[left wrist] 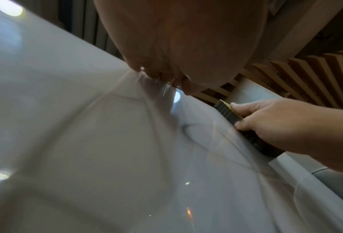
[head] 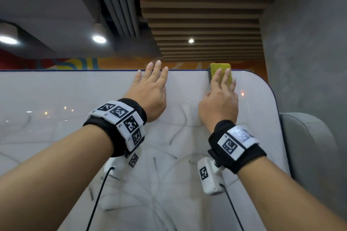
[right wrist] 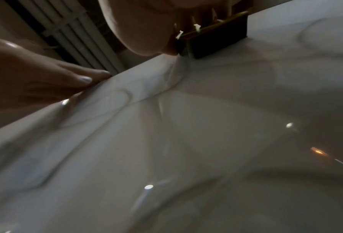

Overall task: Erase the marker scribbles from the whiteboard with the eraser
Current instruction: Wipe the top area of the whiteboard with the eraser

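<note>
The whiteboard (head: 56,99) fills the lower view, tilted away from me, with faint grey smears and a few dark marker strokes (head: 155,163) low in the middle. My right hand (head: 221,95) grips the eraser (head: 219,67), yellow on the back with dark felt, and presses it to the board at its top edge. Fingers lie over the yellow back; in the left wrist view the thumb pinches the eraser's (left wrist: 226,110) dark side. My left hand (head: 152,80) rests flat on the board to the left, fingers straight and reaching the top edge. A dark stroke (left wrist: 184,127) lies between the hands.
The board's rounded top right corner (head: 262,80) is just right of the eraser. A grey padded seat (head: 309,146) and a grey wall (head: 309,43) stand beyond the right edge. Black cables (head: 99,193) hang from both wrist cameras over the board.
</note>
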A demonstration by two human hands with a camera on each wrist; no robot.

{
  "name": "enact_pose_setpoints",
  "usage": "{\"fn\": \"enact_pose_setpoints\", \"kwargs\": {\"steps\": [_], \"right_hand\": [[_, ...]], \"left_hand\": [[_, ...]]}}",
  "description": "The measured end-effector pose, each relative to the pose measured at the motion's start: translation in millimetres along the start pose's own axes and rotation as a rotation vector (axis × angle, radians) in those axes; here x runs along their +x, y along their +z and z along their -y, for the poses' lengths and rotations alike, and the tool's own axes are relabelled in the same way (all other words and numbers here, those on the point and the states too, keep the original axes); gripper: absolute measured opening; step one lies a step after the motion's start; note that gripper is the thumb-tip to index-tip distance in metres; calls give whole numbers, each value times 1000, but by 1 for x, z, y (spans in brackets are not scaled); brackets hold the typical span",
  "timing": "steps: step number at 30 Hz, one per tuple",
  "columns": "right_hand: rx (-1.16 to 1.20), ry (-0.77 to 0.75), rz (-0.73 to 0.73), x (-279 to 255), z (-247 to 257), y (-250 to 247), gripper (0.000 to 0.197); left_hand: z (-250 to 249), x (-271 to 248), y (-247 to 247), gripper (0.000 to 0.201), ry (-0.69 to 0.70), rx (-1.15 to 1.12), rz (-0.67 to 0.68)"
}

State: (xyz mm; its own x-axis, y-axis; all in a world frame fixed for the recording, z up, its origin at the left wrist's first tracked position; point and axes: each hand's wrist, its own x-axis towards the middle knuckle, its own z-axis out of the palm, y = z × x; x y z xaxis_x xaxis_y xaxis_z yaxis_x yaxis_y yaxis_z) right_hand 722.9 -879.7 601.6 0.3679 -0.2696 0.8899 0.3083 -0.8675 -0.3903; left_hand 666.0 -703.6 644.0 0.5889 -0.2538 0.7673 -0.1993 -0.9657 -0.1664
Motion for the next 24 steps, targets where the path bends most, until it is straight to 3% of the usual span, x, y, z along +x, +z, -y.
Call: {"fn": "enact_pose_setpoints", "kwargs": {"steps": [3,10,24], "right_hand": [[26,-30,-21,-14,33,8,72],[52,-82,16,-46,103,16,70],[125,-179,32,-164,333,60,77]], "left_hand": [[25,-10,-8,56,8,2,-12],[102,-50,-35,57,-127,30,-124],[309,-184,-104,57,-238,108,-19]]}}
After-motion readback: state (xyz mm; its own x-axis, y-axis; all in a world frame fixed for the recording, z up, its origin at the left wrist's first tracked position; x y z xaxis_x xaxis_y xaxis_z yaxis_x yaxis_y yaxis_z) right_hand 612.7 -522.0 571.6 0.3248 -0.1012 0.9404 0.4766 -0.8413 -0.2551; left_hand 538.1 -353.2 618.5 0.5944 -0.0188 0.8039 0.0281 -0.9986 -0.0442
